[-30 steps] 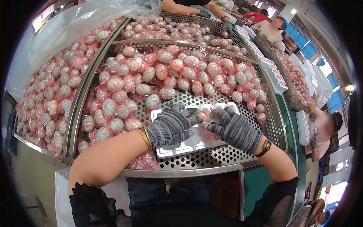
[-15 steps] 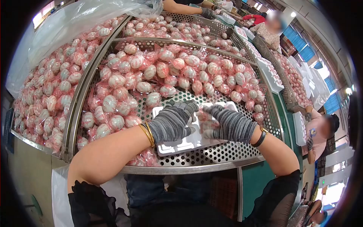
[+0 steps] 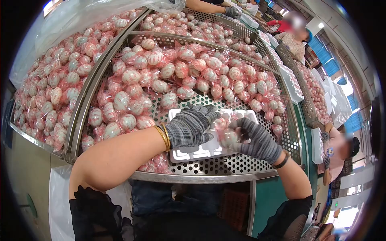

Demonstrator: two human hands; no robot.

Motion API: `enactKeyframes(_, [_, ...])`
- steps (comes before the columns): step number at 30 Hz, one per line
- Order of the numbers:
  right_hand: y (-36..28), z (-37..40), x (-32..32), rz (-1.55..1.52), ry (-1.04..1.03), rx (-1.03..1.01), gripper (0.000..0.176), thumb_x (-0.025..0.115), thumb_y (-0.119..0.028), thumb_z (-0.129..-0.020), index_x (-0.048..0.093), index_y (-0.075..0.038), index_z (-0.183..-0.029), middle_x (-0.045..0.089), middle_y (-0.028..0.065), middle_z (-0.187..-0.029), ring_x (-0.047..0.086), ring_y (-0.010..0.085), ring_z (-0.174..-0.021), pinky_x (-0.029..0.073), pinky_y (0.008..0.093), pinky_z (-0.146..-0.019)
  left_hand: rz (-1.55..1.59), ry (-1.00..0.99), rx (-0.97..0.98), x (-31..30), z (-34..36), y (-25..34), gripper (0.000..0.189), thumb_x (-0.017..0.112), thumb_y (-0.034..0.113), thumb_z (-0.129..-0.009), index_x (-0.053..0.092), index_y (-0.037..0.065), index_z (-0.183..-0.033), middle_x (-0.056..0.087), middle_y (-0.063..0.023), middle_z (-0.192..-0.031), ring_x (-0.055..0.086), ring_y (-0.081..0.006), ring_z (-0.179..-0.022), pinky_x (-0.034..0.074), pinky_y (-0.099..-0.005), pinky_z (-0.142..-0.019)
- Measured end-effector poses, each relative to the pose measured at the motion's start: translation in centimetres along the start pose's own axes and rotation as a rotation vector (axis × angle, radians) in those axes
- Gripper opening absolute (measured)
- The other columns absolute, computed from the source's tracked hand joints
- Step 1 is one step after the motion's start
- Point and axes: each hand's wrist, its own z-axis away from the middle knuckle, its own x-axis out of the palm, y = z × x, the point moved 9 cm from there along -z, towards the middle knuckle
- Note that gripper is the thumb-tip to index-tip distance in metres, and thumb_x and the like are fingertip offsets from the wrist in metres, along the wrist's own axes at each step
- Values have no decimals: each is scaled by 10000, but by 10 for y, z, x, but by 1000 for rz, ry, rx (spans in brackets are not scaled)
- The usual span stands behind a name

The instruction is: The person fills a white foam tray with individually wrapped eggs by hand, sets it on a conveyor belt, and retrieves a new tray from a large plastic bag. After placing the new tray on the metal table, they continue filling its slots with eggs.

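Two hands in grey knitted gloves are at work over one white moulded plastic tray (image 3: pixel 201 153), which lies on the perforated metal bin (image 3: pixel 209 166). The right hand (image 3: pixel 258 140) has its thumb and fingers closed round one pale egg in clear-and-pink film (image 3: pixel 228 138), just beyond its fingertips toward the left hand (image 3: pixel 187 127). That left hand is unclenched, palm down above the tray, thumb apart; I can't tell whether its fingers touch an egg. Its wrist has gold bangles (image 3: pixel 164 137); the right has one dark band (image 3: pixel 282 160).

Three heaps of wrapped eggs (image 3: pixel 160 86) surround the work: beside the left hand, outside its forearm, and beyond a metal divider. They overlap too much to count. The hands hide part of the tray, and the held egg is blurred.
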Motion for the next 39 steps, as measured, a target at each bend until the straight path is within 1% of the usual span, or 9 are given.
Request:
enactKeyframes(7, [-31,4,4,342,8,-153,395,729,-250,-664,574,-59,-974,569,102,-864,560,330,-885,335,517,-925,37,-46,5,-2,1,1,654,559,371,-790,382,26,-1317,363,-205,-1348,344,-354,-1252,222,-447,-1066])
enactKeyframes(15, [-28,-7,14,445,-137,-345,297,617,-67,-726,625,-145,-1012,609,92,-918,584,288,-868,452,414,-809,46,-39,14,0,1,1,652,568,377,-788,391,36,-1315,358,-217,-1353,343,-359,-1252,220,-455,-1065])
enactKeyframes(22, [-19,-23,26,857,-292,-110,222,605,-126,-753,648,-138,-971,626,117,-925,609,284,-836,477,396,-756,33,-71,-38,-4,3,-2,773,613,470,-746,350,47,-1338,362,-231,-1344,346,-371,-1252,258,-457,-1046])
enactKeyframes(25, [-10,-20,29,737,-320,-200,247,626,-140,-724,633,-118,-969,602,110,-833,595,292,-763,472,381,-666,3,-143,-119,-18,9,-7,993,691,570,-640,266,55,-1375,336,-254,-1355,356,-379,-1247,282,-447,-1039])
enactKeyframes(31, [-1,-35,45,805,-344,-10,149,618,-161,-765,660,-75,-880,613,114,-845,613,256,-738,488,341,-671,111,-316,-115,-11,19,-24,1011,758,558,-554,314,127,-1353,358,-231,-1327,374,-388,-1223,333,-431,-1006])
enactKeyframes(36, [-3,-36,32,270,-519,-229,162,638,-185,-810,646,-37,-876,610,102,-790,607,228,-757,485,327,-688,83,-370,-122,-10,18,-21,1027,786,550,-513,324,144,-1336,360,-250,-1300,385,-405,-1204,364,-454,-975])
enactKeyframes(37, [11,-49,17,-21,-446,-251,278,693,-272,-750,654,-75,-943,651,119,-840,624,201,-770,482,291,-698,91,-350,-102,-9,18,-21,1015,782,550,-526,327,138,-1335,346,-252,-1314,378,-411,-1211,354,-458,-983])
enactKeyframes(38, [38,-66,-14,325,-226,-206,283,681,-258,-763,646,-49,-949,643,146,-852,633,223,-774,486,301,-678,76,-337,-83,-7,17,-22,1012,780,547,-530,326,134,-1335,341,-254,-1318,370,-412,-1217,348,-457,-989])
enactKeyframes(39, [93,-88,-47,162,66,-91,279,675,-256,-769,646,-59,-965,645,147,-839,641,239,-767,490,339,-680,63,-324,-68,-6,17,-22,1009,779,545,-535,325,131,-1335,336,-257,-1321,362,-414,-1223,341,-456,-994])
